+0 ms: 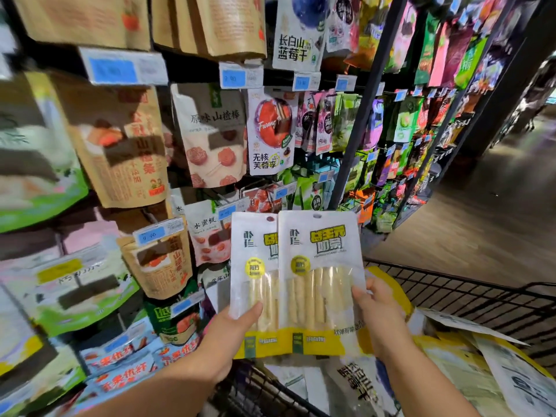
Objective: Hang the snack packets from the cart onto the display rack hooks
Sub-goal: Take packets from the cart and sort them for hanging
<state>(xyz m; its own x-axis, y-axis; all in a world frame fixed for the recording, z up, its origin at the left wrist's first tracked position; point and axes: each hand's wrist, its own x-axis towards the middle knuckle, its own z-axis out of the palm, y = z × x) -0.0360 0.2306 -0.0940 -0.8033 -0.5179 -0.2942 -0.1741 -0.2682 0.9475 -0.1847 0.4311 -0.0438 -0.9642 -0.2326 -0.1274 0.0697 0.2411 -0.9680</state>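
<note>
Two white-and-yellow snack packets with pale sticks inside are held upright side by side, above the cart and in front of the rack. My left hand (233,332) grips the left packet (254,266) by its lower left edge, thumb across the front. My right hand (382,314) holds the right packet (319,266) at its right edge; that packet overlaps the left one. Each packet has a hang hole at the top. The display rack (210,188) of hanging packets fills the left and centre.
The black wire cart (469,299) sits below and to the right, with several more yellow and white packets (469,365) lying in it. Blue price tags (156,233) stick out on the hook ends. A dark upright post (358,121) divides the rack. A wooden-floored aisle runs to the right.
</note>
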